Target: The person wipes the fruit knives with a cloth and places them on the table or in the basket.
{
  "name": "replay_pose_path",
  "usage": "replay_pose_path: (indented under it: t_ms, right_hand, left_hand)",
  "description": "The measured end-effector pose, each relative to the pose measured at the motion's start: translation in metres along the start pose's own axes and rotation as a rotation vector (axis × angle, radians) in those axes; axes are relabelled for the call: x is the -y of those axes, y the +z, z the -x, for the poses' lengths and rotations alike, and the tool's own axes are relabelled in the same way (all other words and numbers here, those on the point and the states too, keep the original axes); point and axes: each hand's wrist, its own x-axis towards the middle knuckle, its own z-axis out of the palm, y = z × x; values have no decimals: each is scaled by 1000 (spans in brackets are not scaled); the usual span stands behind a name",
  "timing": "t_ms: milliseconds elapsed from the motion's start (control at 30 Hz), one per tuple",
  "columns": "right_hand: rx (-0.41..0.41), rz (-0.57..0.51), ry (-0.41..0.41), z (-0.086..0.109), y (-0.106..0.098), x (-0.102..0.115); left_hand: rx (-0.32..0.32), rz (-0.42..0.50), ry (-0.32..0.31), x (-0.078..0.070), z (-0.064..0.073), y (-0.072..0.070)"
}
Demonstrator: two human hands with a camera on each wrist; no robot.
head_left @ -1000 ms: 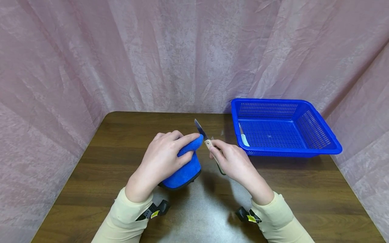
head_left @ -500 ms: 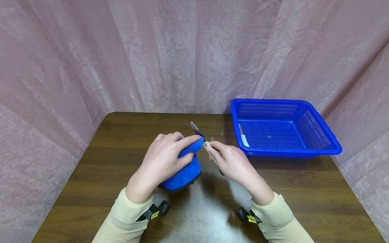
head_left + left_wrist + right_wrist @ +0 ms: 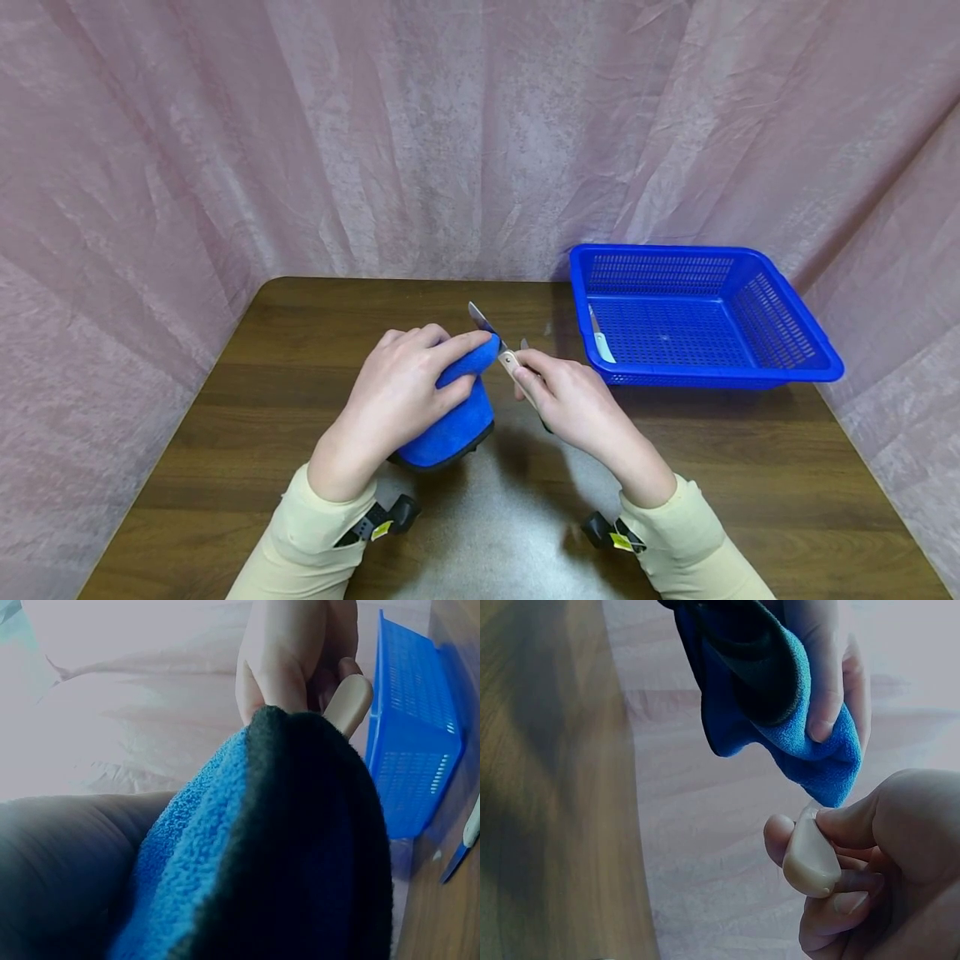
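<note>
In the head view my left hand [image 3: 408, 387] holds a folded blue cloth [image 3: 453, 429] with a dark edge, pinching its upper fold between thumb and fingers. This fold lies against the blade of a knife [image 3: 512, 363], close to the handle. My right hand [image 3: 573, 398] grips the knife's cream handle, and the blade tip points up and to the left past the cloth. In the right wrist view the rounded handle end [image 3: 810, 866] shows between my thumb and fingers. Another knife [image 3: 463, 844] lies on the table in the left wrist view; my right hand mostly hides it in the head view.
A blue plastic basket [image 3: 712, 372] stands at the back right of the wooden table [image 3: 300, 333]. Inside it, along the left wall, lies a knife with a pale handle [image 3: 603, 347]. Pink curtains [image 3: 450, 150] hang behind the table and at both sides.
The knife has shifted slightly left and toward me, and the cloth fold now sits against the blade nearer the handle. The left hand has barely moved.
</note>
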Motion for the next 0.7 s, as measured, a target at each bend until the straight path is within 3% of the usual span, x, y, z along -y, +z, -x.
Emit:
replay_pose_path:
  t_ms: [700]
  right_hand:
    - [4, 9, -13, 0, -1, 0]
  left_hand:
    - [8, 2, -34, 2, 0, -2]
